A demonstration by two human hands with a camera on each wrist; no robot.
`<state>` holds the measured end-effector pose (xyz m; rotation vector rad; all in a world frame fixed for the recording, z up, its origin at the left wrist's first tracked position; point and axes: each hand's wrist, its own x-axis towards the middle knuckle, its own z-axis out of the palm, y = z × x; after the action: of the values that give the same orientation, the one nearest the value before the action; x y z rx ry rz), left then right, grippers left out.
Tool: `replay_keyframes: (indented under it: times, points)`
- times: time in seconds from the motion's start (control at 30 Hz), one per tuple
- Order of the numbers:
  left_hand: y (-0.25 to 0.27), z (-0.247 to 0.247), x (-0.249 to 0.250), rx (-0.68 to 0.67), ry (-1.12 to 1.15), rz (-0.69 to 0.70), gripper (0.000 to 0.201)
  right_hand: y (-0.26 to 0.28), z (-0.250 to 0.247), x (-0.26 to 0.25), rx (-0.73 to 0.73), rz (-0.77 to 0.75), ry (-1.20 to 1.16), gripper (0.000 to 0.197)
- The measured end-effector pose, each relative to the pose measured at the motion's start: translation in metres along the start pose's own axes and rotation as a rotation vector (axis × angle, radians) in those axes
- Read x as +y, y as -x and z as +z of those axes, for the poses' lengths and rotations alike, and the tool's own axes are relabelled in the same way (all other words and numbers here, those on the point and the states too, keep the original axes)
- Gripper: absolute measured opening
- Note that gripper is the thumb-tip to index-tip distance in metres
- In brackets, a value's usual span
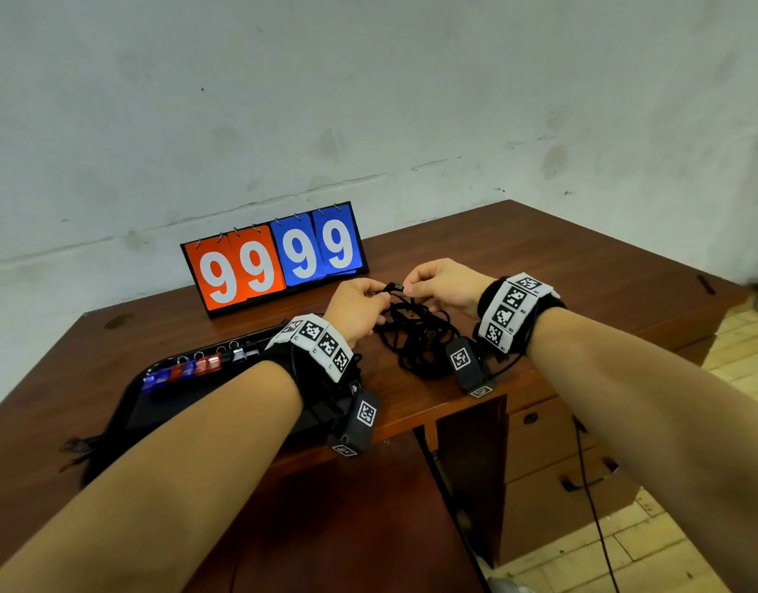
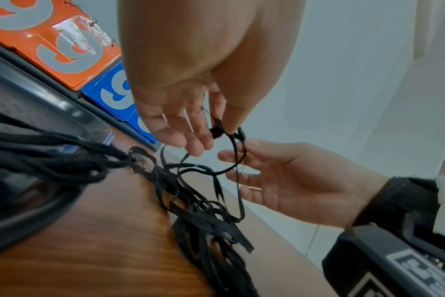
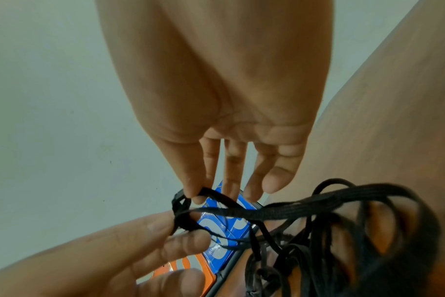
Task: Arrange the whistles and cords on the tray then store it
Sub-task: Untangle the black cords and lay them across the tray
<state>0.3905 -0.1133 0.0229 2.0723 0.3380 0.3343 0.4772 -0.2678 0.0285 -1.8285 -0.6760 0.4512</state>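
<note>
- The tabletop (image 1: 540, 267) is dark reddish wood, set against a scuffed pale wall (image 1: 368, 100); pale floor tiles show beyond its right edge.
- A flip scoreboard (image 1: 274, 258) stands near the back of the tabletop, reading 99 in orange and 99 in blue.
- The tangle of black cords (image 1: 416, 336) lies just in front of the scoreboard, between my wrists.
- My left hand (image 1: 358, 308) and right hand (image 1: 443, 282) meet above the tangle: each grip pinches the raised end of one cord (image 2: 233, 140) between thumb and fingertip, other fingers loose.
- A black tray (image 1: 154, 404) sits to the left of the scoreboard, nearer me; a row of blue, red and dark whistles (image 1: 189, 368) lies along its far side.
</note>
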Motion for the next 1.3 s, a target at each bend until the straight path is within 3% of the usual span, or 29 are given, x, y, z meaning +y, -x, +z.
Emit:
replay_keyframes:
  times: [0.13, 0.53, 0.67, 0.73, 1.0, 1.17, 1.3]
  points:
    - [0.001, 0.001, 0.002, 0.025, 0.031, 0.009, 0.01, -0.002, -0.002, 0.002, 0.056, -0.015, 0.007, 0.014]
    - [0.001, -0.007, -0.001, 0.101, 0.074, -0.015, 0.007, -0.002, -0.004, 0.005, 0.249, 0.001, -0.113, 0.01]
    - [0.0, -0.011, 0.0, 0.151, 0.011, -0.016, 0.025, -0.002, -0.003, 0.002, 0.34, -0.081, -0.008, 0.003]
    - [0.0, -0.012, 0.001, 0.176, -0.006, 0.016, 0.025, -0.003, -0.003, 0.0, 0.372, -0.114, 0.057, 0.003]
    - [0.005, -0.009, 0.013, 0.055, -0.054, 0.181, 0.025, 0.002, 0.007, -0.013, 0.225, -0.22, 0.112, 0.01]
    - [0.004, -0.01, 0.013, 0.069, -0.104, 0.16, 0.006, 0.006, 0.008, -0.019, 0.204, -0.187, 0.096, 0.01]
    - [0.007, -0.014, 0.015, 0.052, -0.129, 0.153, 0.014, 0.007, 0.006, -0.021, 0.228, -0.168, 0.031, 0.01]
